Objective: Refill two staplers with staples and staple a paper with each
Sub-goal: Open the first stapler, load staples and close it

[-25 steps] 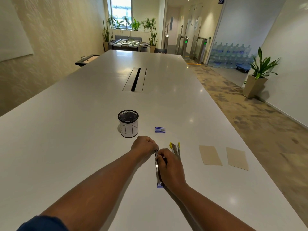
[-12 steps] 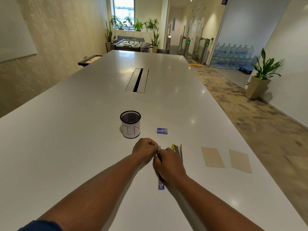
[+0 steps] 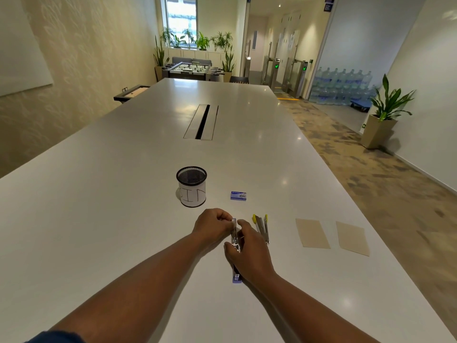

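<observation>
Loading looks to be under way on the first of the two: a slim blue-and-chrome stapler lies opened out flat on the long white table, its metal channel running away from the person and its blue end nearest them. The left hand is curled at the far tip of the channel, pinching it there, while the right hand cups the middle of the stapler with its fingers bent over the rail. Whether a strip of staples already sits inside I cannot tell; it is too small and partly covered.

Just beside it to the right, the yellow-tipped second stapler lies spread open and untouched. The small blue box of staples rests a little farther off, and the two tan sheets of paper lie flat, well apart to the right, with no sign of stapling. So I judge this to be early: both refills unfinished, both papers still to do. A black mesh cup wrapped in white paper stands near the box.

Against a second ago, the right hand has slid up the stapler toward the left, baring more of the blue end.
</observation>
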A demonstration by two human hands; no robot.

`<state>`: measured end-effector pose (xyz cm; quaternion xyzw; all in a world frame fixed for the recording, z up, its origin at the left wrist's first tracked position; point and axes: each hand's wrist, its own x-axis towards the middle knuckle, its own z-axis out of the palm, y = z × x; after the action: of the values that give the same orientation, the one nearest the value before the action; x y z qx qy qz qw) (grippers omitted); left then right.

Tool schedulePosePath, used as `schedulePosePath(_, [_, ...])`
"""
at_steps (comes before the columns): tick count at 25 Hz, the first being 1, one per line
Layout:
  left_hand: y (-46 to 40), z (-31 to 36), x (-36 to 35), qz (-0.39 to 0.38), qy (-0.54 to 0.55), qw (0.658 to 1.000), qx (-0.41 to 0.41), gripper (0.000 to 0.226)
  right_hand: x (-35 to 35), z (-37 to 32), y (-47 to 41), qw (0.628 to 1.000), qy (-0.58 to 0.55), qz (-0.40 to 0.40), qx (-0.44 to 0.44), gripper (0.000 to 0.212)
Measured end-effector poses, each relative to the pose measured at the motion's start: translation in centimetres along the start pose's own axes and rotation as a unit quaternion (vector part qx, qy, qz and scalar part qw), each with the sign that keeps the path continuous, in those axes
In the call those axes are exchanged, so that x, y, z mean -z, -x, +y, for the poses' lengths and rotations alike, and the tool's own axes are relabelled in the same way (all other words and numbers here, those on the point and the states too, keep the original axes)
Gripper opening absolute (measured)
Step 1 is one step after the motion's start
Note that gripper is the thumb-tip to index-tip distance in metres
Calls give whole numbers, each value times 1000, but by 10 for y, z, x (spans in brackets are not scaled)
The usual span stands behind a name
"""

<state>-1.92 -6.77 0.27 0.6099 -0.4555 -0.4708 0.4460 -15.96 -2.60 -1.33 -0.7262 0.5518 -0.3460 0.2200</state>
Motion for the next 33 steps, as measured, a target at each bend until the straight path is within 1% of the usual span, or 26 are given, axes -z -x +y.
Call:
schedulePosePath(3, [1, 1, -1, -4, 17, 1000, 7, 9, 2, 0, 1, 1000, -6, -1, 1, 59])
schedulePosePath(6, [2, 4, -4, 11, -15, 1000, 6, 8, 5, 1, 2, 1000, -19, -15, -4, 59])
schedulePosePath(8, [3, 5, -6, 27, -39, 999, 3, 8, 7, 0, 3, 999, -18, -26, -20, 63])
schedulePosePath(11, [3, 5, -6, 51, -75, 996, -12, 8, 9, -4, 8, 997, 20, -45, -52, 69])
schedulePosePath(13, [2, 4, -6, 59, -77, 995, -17, 10, 11, -10, 9, 993, 67, -84, -43, 72])
schedulePosePath(15, [1, 3, -5, 56, -63, 996, -16, 13, 13, -16, 9, 986, 101, -125, -38, 77])
schedulePosePath(18, [-1, 2, -5, 45, -80, 995, -25, 14, 16, -21, 7, 982, 112, -142, -62, 76])
schedulePosePath(22, [-4, 1, -5, 41, -106, 993, -31, 8, 25, -30, 5, 981, 146, -115, -57, 65])
schedulePosePath(27, [-4, 4, -4, 38, -148, 987, -40, 12, 39, -44, -3, 982, 178, -62, -7, 46])
schedulePosePath(30, [-4, 1, -3, 47, -155, 986, -42, 5, 39, -45, -8, 992, 127, -25, 5, 38])
schedulePosePath(31, [-3, -1, -3, 50, -158, 985, -47, 6, 37, -44, -10, 996, 92, -12, -7, 38])
schedulePosePath(33, [-1, -6, -4, 48, -160, 984, -63, 8, 33, -40, -10, 999, 29, 8, -45, 45])
